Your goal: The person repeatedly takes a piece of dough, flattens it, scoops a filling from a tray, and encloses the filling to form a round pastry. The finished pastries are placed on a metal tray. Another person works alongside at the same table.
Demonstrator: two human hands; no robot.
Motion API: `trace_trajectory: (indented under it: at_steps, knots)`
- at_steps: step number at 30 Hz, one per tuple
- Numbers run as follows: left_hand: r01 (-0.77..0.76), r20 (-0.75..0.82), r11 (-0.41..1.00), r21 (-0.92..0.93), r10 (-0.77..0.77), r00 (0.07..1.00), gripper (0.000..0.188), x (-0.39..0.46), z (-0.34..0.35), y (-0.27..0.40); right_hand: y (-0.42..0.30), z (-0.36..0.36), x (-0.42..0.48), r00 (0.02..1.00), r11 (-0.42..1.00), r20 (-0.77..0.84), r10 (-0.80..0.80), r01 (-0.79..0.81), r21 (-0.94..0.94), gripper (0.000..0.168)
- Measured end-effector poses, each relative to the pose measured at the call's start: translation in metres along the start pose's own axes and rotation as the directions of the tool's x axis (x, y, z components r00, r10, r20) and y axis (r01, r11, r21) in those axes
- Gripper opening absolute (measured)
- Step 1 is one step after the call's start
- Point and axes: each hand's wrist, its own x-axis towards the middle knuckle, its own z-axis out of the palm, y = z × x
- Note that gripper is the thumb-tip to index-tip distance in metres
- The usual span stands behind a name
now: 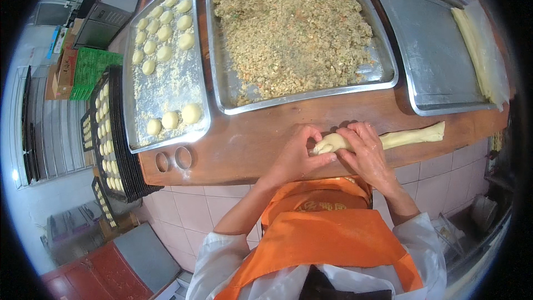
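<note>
A long rope of pale dough [412, 136] lies along the front of the wooden table, its thin tail reaching right. My right hand [362, 143] grips the thicker part of this dough from above. At the dough's left end, my left hand [306, 146] curves with thumb and fingers around the tip, which looks folded and puckered. Whether filling sits inside the dough is hidden. Beyond both hands, a large metal tray [266, 106] holds a heap of crumbly, chopped filling [291, 37] flecked with green and orange.
At left, a floured metal tray [166, 91] carries several round dough balls [164, 53]. Two metal ring cutters [183, 158] stand near the table's left end. Another metal tray [433, 50] at right holds a dough strip [472, 50] under plastic film [493, 58]. Stacked black trays [129, 141] stand left of the table.
</note>
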Motion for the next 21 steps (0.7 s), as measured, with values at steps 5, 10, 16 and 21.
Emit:
trace_trajectory:
  at_steps: [5,10,16,21]
  knots:
    - [0.317,0.092,0.826,-0.466,-0.31,0.946,0.039,0.005,-0.019,0.032,-0.008,-0.008,0.016,0.994,0.987,-0.059,-0.09,0.097,0.125,0.037]
    - [0.251,-0.033,0.876,-0.412,-0.289,0.957,0.03,-0.03,-0.053,0.052,-0.041,-0.009,0.037,0.978,0.934,-0.02,-0.208,0.205,0.293,0.038]
    - [0.214,-0.24,0.889,-0.405,-0.329,0.913,0.024,-0.061,-0.072,0.052,-0.065,0.016,0.064,0.935,0.837,0.19,-0.298,0.161,0.523,0.04]
    - [-0.01,-0.541,0.843,0.537,0.354,0.763,0.031,-0.059,-0.066,0.035,-0.065,0.034,0.068,0.859,0.864,0.477,-0.186,-0.088,0.496,0.036]
